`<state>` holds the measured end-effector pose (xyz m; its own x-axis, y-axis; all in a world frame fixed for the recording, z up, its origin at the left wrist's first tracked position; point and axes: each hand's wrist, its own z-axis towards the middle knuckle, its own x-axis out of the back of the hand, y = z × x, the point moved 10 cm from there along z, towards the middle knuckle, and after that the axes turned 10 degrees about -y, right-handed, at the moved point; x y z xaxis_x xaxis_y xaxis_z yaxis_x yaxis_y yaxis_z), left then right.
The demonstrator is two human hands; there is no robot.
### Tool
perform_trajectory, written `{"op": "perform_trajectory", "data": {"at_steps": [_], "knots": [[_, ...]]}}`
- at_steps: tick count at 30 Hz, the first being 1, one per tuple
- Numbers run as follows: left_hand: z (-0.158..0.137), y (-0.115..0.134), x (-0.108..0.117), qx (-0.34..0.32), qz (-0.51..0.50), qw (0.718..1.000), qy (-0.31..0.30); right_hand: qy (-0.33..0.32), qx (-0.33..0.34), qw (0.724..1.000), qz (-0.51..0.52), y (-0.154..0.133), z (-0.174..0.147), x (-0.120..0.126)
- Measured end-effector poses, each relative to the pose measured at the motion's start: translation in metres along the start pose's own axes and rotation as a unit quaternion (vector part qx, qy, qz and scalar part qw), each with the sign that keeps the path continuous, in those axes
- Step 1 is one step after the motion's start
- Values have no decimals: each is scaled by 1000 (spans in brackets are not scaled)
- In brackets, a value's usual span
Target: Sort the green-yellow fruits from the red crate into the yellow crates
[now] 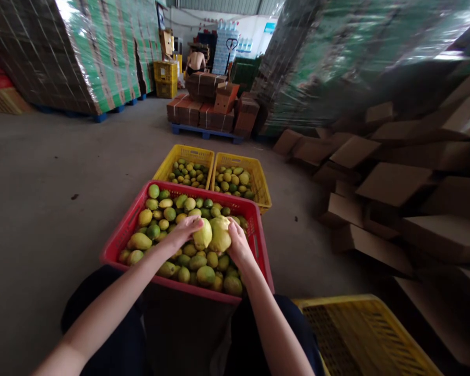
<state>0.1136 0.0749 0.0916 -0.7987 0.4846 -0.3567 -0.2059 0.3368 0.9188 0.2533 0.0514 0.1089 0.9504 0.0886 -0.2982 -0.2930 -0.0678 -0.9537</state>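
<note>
My left hand [186, 231] is closed around a yellow-green lemon [202, 234]. A larger, lumpy pale-yellow lemon [220, 235] is gripped by my right hand [238, 241], its fingers at the fruit's right side. The two fruits are side by side, close together, above a red plastic crate [188, 291]. Many green and yellow lemons [206, 275] fill that crate beneath my hands. Parts of my fingers are hidden behind the fruit.
Beyond the red crate stand two yellow crates [267, 190] holding lemons. Another yellow crate [360, 300] is at my right knee. Cardboard boxes [394, 183] lie heaped on the right. Farther off are a loaded blue pallet [206, 132], wrapped stacks [113, 57] and a person [196, 61].
</note>
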Motion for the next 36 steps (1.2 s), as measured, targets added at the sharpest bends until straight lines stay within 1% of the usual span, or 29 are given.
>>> {"op": "perform_trajectory", "data": {"at_steps": [2, 4, 7, 11, 13, 15, 16, 17, 18, 20, 22, 24, 26, 27, 30, 34, 36], "knots": [[3, -15, -5, 31, -65, 997, -8, -9, -64, 997, 53, 22, 2, -5], [3, -23, -9, 55, -94, 994, -14, -9, -106, 991, 83, 34, 2, -8], [0, -29, -10, 95, -119, 988, -4, -8, -164, 980, 110, 41, -1, -12], [-3, -38, -7, 143, -133, 980, 21, -7, -245, 958, 147, 46, -7, -19], [-4, -44, -6, 162, -137, 977, 25, -5, -274, 950, 152, 49, -9, -20], [-4, -46, -6, 167, -149, 974, 23, -9, -285, 948, 142, 52, -8, -20], [-4, -44, -7, 156, -158, 975, 21, -7, -273, 953, 133, 51, -7, -19], [-3, -40, -8, 133, -168, 977, 18, 1, -245, 962, 123, 48, -4, -15], [-2, -33, -8, 101, -175, 979, 15, 14, -200, 974, 109, 42, -1, -11], [-1, -12, -3, 11, -163, 986, 22, 42, -83, 993, 71, 21, 3, -2], [-4, 10, 4, -70, -99, 992, 37, 46, 22, 998, 27, -1, 2, -1], [-10, 29, 7, -124, -13, 991, 41, 33, 88, 996, -8, -17, -1, -6], [-15, 45, 5, -167, 52, 984, 30, 30, 132, 990, -36, -28, -5, -10], [-18, 52, 4, -192, 70, 979, 28, 32, 153, 986, -49, -33, -8, -12], [-28, 66, 4, -258, 85, 962, 39, 37, 213, 973, -76, -46, -14, -16], [-30, 68, 0, -274, 90, 957, 30, 37, 264, 961, -71, -55, -18, -14], [-31, 67, 1, -277, 96, 955, 43, 45, 271, 960, -60, -57, -18, -9]]}}
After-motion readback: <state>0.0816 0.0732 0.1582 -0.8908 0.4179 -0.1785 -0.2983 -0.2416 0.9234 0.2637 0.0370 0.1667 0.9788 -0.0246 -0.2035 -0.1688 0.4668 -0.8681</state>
